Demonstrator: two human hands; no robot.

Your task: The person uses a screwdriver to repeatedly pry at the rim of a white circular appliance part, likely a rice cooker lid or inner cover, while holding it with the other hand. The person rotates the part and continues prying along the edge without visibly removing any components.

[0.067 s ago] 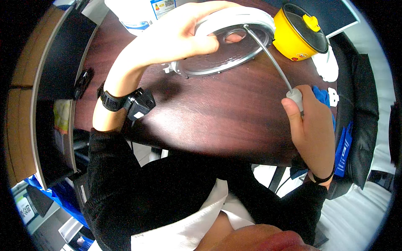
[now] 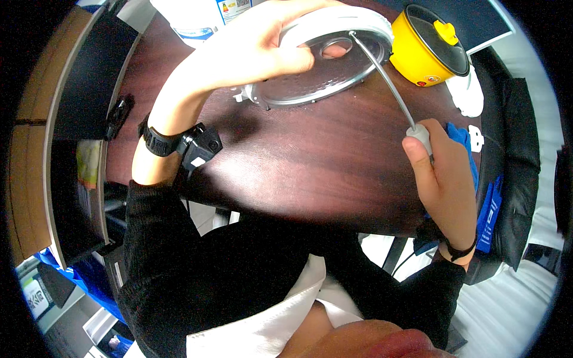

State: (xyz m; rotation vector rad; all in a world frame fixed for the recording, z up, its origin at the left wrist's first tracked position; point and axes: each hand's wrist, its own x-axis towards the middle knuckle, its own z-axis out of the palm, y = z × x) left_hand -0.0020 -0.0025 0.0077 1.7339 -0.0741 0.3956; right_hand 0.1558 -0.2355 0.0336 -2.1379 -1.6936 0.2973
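Screwdriver (image 2: 391,85), grey-handled, slim metal shaft, grasped in right fingers (image 2: 418,156); slants up-left, tip at white-rimmed round clear cover (image 2: 334,24), left fingers (image 2: 295,61) gripping it.

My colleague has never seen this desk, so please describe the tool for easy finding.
On the reddish-brown desk, find the yellow pot; below it in the picture is the right hand. This hand grips the tool by its pale handle. Unlike the round, white-rimmed piece in the left hand, it has a thin metal shaft.
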